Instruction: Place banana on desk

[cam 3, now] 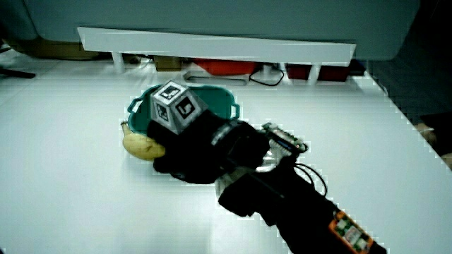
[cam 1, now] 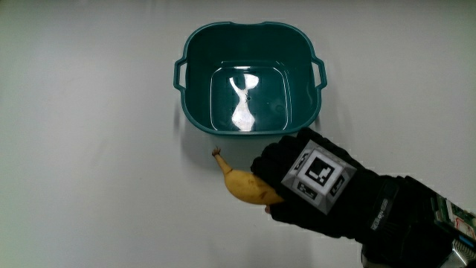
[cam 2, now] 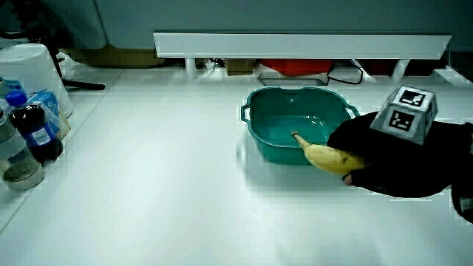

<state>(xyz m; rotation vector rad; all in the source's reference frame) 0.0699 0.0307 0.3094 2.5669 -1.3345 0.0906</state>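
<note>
I can read no writing anywhere. The patterned cube (cam 1: 317, 173) carries only black-and-white squares, and the label on the dark bottle (cam 2: 38, 129) at the worktop's (cam 1: 89, 149) edge is illegible. Mid-frame in the main view sits a teal tub (cam 1: 196, 83) with two handles, showing just its glossy floor. The hand (cam 1: 312, 187) is curled around one end of the banana (cam 1: 244, 185) — stem pointing at the tub, fruit just beside it, nearer the person. Whether it touches the worktop I cannot tell.
</note>
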